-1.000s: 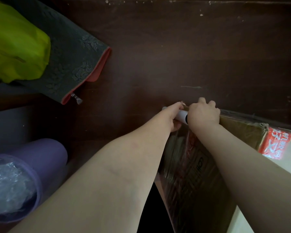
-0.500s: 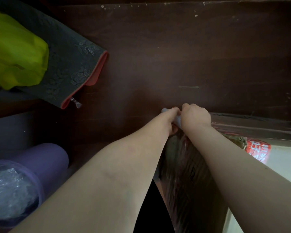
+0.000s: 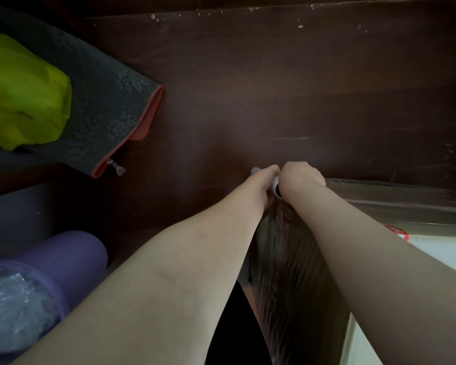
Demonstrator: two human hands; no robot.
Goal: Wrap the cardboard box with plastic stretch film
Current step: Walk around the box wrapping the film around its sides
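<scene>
Gripping the film roll (image 3: 275,183), seemingly crosswise: left hand (image 3: 264,181) and right hand (image 3: 302,177), curled side by side, equally near; cardboard box (image 3: 300,272) directly beneath, toward the body.

Your left hand (image 3: 264,181) and right hand (image 3: 302,180) sit side by side on the film roll (image 3: 275,184) at the far corner of the cardboard box (image 3: 298,275). Zippered bag (image 3: 108,119) far left, bundle (image 3: 24,96) on it, rolled mat (image 3: 71,255) nearer you.
</scene>
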